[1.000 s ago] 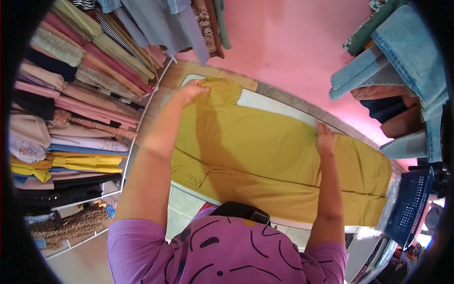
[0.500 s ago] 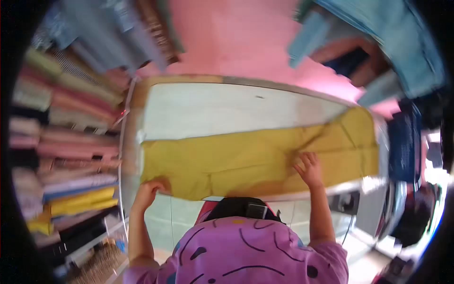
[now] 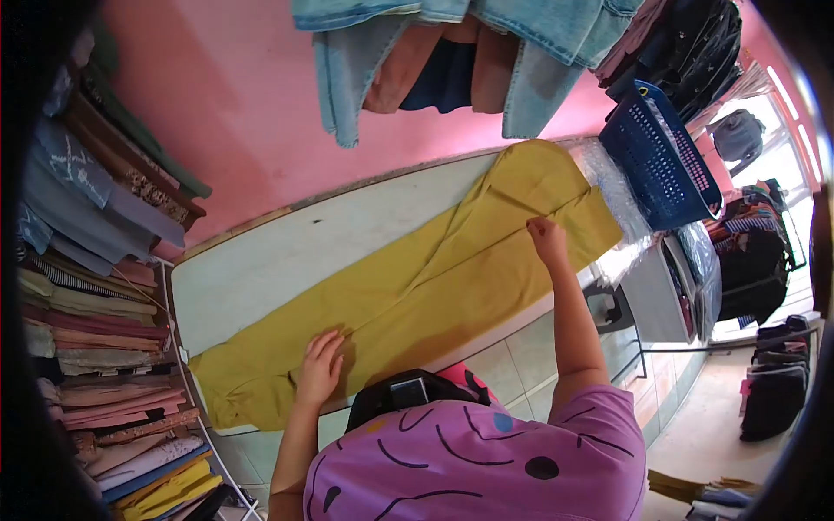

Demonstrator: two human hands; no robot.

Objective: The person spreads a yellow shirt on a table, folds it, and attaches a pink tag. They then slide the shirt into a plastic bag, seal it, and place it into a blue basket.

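Note:
A long mustard-yellow garment lies stretched across a white-topped table, creased along its length. It has a rounded bulge at its far right end and bunched cloth at the near left end. Its exact kind is not plain. My left hand rests on the cloth left of the middle, fingers outstretched and lying on it. Toward the right end, my right hand has its fingers closed in a pinch on the cloth, beside a long crease.
Shelves of folded clothes stand at the left. Denim garments hang on the pink wall. A blue plastic basket sits beyond the table's right end, by clear plastic wrapping. More clothes hang at the right.
My view has swung to the right. My left hand has moved from the garment's left end toward its middle and opened flat. My right hand is farther toward the right end, now pinching.

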